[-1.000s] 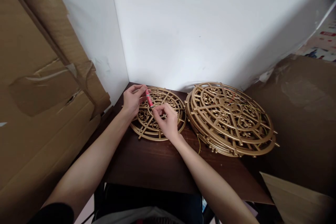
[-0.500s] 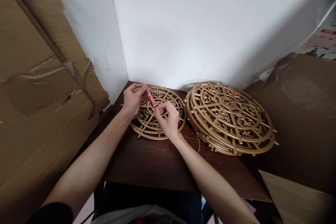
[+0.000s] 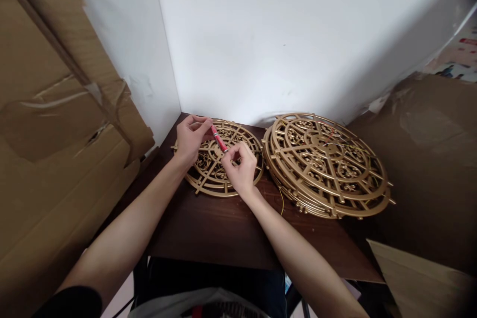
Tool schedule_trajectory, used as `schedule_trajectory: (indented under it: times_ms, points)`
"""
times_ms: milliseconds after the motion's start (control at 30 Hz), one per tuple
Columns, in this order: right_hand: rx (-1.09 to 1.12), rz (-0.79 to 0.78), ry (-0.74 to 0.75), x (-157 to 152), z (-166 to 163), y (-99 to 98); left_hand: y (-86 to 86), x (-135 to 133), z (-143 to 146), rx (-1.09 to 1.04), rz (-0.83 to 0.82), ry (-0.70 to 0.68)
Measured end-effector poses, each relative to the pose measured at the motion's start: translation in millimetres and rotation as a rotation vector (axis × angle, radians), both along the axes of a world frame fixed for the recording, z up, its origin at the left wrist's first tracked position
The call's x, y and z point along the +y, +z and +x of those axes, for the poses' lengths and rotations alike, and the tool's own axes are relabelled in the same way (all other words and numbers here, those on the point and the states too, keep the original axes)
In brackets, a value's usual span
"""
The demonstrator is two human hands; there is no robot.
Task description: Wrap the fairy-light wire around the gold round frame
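Observation:
A small red tube (image 3: pixel 219 138) with a silver tip is held between both hands over a round gold filigree disc (image 3: pixel 208 176) lying flat on the dark wooden table (image 3: pixel 223 228). My left hand (image 3: pixel 190 138) pinches the tube's upper end. The fingers of my right hand (image 3: pixel 241 169) are closed on its lower silver end, above the disc's middle. Both hands hide part of the disc.
A stack of larger gold filigree discs (image 3: pixel 328 164) lies to the right on the table. Brown cardboard (image 3: pixel 55 124) leans at the left, and more cardboard (image 3: pixel 428 159) stands at the right. White walls (image 3: pixel 279 35) close the corner behind.
The tube has tilted and shifted a little to the right with both hands. My right hand has risen slightly towards the tube's tip.

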State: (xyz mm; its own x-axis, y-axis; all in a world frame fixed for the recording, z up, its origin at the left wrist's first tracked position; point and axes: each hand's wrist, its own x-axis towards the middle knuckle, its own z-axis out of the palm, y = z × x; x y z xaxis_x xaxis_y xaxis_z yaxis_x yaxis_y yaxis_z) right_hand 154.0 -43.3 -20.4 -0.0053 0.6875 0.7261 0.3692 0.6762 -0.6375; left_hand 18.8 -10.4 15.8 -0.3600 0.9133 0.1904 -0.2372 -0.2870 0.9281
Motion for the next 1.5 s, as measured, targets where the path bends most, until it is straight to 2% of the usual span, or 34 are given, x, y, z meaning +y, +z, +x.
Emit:
schedule_trajectory:
  times_ms: [367, 600, 867, 1500]
  points:
    - [-0.057, -0.008, 0.091, 3.6, 1.3, -2.2, 3.4, -0.5, -2.5, -0.036, -0.001, -0.014]
    - [0.006, -0.022, 0.068, 3.9, 0.9, -1.4, 4.2, -0.7, -3.3, -0.053, -0.015, -0.010]
    - [-0.035, -0.033, 0.056, 3.5, 0.8, -1.8, 3.1, 0.5, -4.1, -0.042, -0.008, -0.006]
    - [-0.054, -0.104, 0.164, 8.8, 3.6, -5.6, 5.3, 3.1, -7.0, 0.009, -0.013, 0.002]
